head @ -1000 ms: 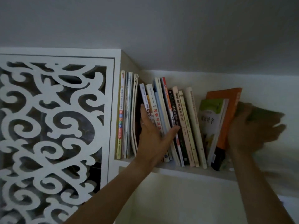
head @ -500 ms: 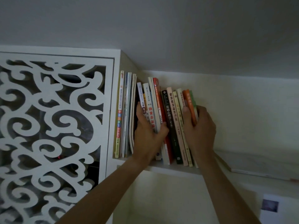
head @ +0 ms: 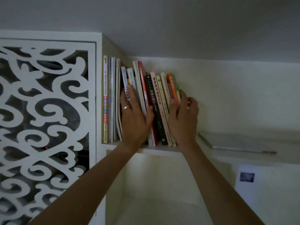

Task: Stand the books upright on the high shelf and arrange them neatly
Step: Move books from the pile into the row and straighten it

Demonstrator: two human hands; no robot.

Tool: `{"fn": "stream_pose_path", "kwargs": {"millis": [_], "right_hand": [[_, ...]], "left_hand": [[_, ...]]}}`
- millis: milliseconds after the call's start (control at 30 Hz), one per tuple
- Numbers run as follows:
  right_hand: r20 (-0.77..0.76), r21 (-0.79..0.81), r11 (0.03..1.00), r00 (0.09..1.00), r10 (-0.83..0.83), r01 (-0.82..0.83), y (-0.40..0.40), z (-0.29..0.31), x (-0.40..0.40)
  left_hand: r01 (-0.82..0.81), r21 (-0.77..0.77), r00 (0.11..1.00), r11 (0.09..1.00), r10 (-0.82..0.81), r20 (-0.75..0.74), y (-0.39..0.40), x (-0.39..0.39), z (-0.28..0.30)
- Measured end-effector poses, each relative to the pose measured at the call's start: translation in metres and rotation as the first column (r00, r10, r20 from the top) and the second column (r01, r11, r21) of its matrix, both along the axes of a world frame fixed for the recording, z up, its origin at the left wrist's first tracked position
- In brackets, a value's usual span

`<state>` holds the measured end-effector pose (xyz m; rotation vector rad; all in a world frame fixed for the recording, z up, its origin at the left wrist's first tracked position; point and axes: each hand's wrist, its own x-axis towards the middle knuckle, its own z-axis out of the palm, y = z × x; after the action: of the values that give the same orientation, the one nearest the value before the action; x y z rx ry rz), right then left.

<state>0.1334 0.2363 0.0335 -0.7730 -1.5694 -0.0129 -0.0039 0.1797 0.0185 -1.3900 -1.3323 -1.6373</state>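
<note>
Having squeezed the leaning books (head: pixel 155 104) closer, now bracing with left hand (head: pixel 135 120) flat, fingers straight, right hand (head: pixel 182 117) loosely curled; pressing leftward evenly advisable.

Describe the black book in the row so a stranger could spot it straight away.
Find the white fretwork panel; just right of it the high shelf carries a row of standing books. Between the left hand and right hand leans the black book, the row's only dark spine, printed with white characters.
</note>
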Motion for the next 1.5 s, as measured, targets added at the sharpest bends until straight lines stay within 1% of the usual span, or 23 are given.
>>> {"fn": "stream_pose_path", "kwargs": {"millis": [33,100,133,200,267,367,433,533,600,667,733,800,833,900,967,1033,1100,1167,1233,1300,1367,1433,1500], "right_hand": [[0.007,-0.048,0.999,1.0,-0.025,0.026,-0.003,-0.004,0.001],[-0.017,-0.152,0.988,1.0,0.017,-0.019,-0.01,-0.01,-0.001],[-0.031,-0.166,0.985,0.999,0.04,-0.045,-0.012,-0.012,-0.003],[-0.048,-0.161,0.984,0.997,0.066,-0.073,-0.009,-0.01,-0.005],[-0.077,-0.17,0.981,0.994,0.08,-0.092,-0.006,-0.006,-0.004],[-0.094,-0.176,0.981,0.993,0.065,-0.081,-0.003,-0.01,-0.003],[-0.087,-0.153,0.986,0.995,0.053,-0.066,-0.003,-0.018,-0.001],[-0.09,-0.139,0.985,0.992,0.091,-0.103,0.0,-0.023,0.003],[-0.105,-0.158,0.98,0.989,0.103,-0.119,0.001,-0.022,0.003],[-0.144,-0.174,0.977,0.985,0.094,-0.119,0.0,-0.019,0.003],[-0.207,-0.17,0.98,0.976,0.068,-0.104,-0.002,-0.019,0.003],[-0.287,-0.15,0.984,0.957,0.052,-0.098,-0.004,-0.019,0.005],[-0.323,-0.144,0.985,0.945,0.048,-0.099,-0.005,-0.019,0.006],[-0.353,-0.138,0.985,0.935,0.045,-0.1,-0.005,-0.019,0.005],[-0.339,-0.132,0.986,0.939,0.05,-0.101,-0.004,-0.019,0.006],[-0.309,-0.122,0.987,0.949,0.062,-0.104,-0.004,-0.02,0.006],[-0.28,-0.116,0.984,0.955,0.099,-0.136,-0.005,-0.02,0.004],[-0.261,-0.121,0.974,0.953,0.154,-0.19,-0.009,-0.019,0.001],[-0.193,-0.081,0.978,0.965,0.175,-0.194,-0.013,-0.019,-0.003],[-0.079,-0.03,0.989,0.987,0.14,-0.143,-0.014,-0.021,-0.006],[0.006,-0.022,0.996,0.996,0.086,-0.085,-0.014,-0.024,-0.008],[0.045,-0.005,1.0,0.999,0.027,-0.027,-0.013,-0.028,-0.01],[0.041,0.007,1.0,0.999,-0.005,0.004,-0.011,-0.029,-0.011]], "left_hand": [[-0.007,-0.01,1.0,1.0,0.006,-0.009,0.002,0.0,-0.001],[-0.002,-0.02,1.0,1.0,0.002,-0.017,0.004,0.0,-0.001],[0.001,-0.022,1.0,1.0,-0.001,-0.012,0.006,0.001,-0.001],[-0.008,-0.028,1.0,1.0,0.008,-0.017,0.009,0.003,0.003],[-0.005,-0.041,0.998,0.999,0.003,-0.06,0.012,0.002,0.008],[0.048,-0.039,0.995,0.998,-0.051,-0.089,0.013,-0.002,0.008],[0.082,-0.033,0.992,0.996,-0.085,-0.092,0.011,-0.004,0.004],[0.121,-0.045,0.987,0.992,-0.125,-0.103,0.007,-0.007,0.001],[0.14,-0.043,0.983,0.989,-0.144,-0.116,0.007,-0.006,0.001],[0.168,-0.056,0.975,0.984,-0.174,-0.136,0.008,-0.002,0.003],[0.195,-0.095,0.958,0.976,-0.211,-0.195,0.006,0.0,0.003],[0.276,-0.128,0.919,0.953,-0.301,-0.253,0.003,-0.001,0.003],[0.34,-0.128,0.902,0.932,-0.362,-0.237,0.002,0.0,0.003],[0.416,-0.09,0.896,0.905,-0.425,-0.127,0.001,0.002,0.004],[0.433,-0.091,0.9,0.897,-0.436,-0.015,0.002,0.006,0.004],[0.45,-0.127,0.893,0.884,-0.448,0.05,0.004,0.006,0.002],[0.437,-0.132,0.9,0.89,-0.43,0.078,0.003,0.004,0.0],[0.409,-0.106,0.912,0.906,-0.402,0.083,0.002,0.0,-0.001],[0.379,-0.06,0.924,0.923,-0.374,0.086,0.002,-0.002,-0.001],[0.357,-0.006,0.928,0.934,-0.354,0.119,0.004,-0.006,-0.001],[0.339,0.036,0.926,0.94,-0.34,0.167,0.005,-0.009,-0.001],[0.32,0.053,0.926,0.946,-0.324,0.194,0.005,-0.01,-0.001],[0.284,0.059,0.938,0.957,-0.29,0.189,0.004,-0.009,-0.002]]}}
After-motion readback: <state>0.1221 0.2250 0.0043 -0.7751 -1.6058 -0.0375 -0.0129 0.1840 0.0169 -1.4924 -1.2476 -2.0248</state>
